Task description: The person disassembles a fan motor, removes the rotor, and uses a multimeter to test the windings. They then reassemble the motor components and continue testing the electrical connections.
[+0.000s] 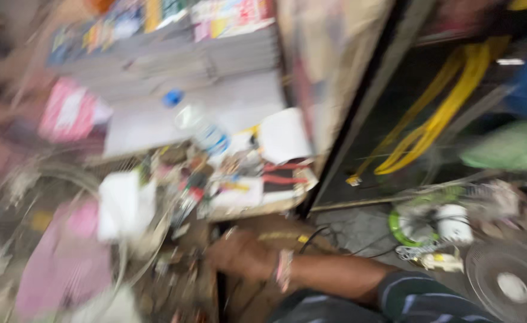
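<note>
One hand (242, 254) in view, reaching in from the lower right on a striped-sleeved arm, band at the wrist. Which hand it is cannot be told; no second hand shows. It rests low among small clutter (182, 263) at the near edge of the table (155, 122); motion blur hides whether the fingers are closed on anything. Nearest distinct things lie up and left of the hand: a white box (120, 203), then farther off a clear bottle with a blue cap (200, 128), lying slanted far-left to near-right. Yellow cable (443, 113) hangs well apart, far right.
</note>
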A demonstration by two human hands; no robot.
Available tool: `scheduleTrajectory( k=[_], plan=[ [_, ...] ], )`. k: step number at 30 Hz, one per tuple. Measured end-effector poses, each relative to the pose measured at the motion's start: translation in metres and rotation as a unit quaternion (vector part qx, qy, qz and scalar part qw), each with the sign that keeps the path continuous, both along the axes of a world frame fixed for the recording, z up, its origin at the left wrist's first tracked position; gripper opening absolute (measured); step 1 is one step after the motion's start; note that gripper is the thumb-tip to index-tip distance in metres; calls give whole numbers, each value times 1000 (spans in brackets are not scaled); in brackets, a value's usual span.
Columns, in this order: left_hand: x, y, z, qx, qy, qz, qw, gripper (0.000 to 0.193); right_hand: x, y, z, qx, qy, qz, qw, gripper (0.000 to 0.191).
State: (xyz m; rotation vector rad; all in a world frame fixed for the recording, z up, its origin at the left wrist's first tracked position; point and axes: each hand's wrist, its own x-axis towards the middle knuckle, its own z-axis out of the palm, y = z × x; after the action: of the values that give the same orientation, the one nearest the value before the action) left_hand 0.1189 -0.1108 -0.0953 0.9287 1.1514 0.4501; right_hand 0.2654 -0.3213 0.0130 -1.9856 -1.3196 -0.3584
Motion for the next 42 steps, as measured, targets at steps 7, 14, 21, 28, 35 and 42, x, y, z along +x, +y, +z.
scheduleTrajectory(
  k=[7,14,21,28,35,42],
  plan=[
    [-36,-53,31,41,-154,-37,986,28,4,-16,40,-92,137,-55,985,15],
    [-30,-67,46,56,-161,-41,985,34,-2,-7,58,-3,88,-46,995,17],
    [-29,-76,42,53,-145,-75,985,36,-13,-8,47,-27,74,-57,995,17],
    [-30,-69,42,37,-128,-65,989,37,-12,0,42,-4,72,-18,997,18],
    [-33,-68,41,26,-137,-52,989,37,-14,14,33,-26,57,-12,998,18],
    [-32,-68,37,30,-140,-48,989,38,-17,20,32,-45,44,8,998,17]
  ],
)
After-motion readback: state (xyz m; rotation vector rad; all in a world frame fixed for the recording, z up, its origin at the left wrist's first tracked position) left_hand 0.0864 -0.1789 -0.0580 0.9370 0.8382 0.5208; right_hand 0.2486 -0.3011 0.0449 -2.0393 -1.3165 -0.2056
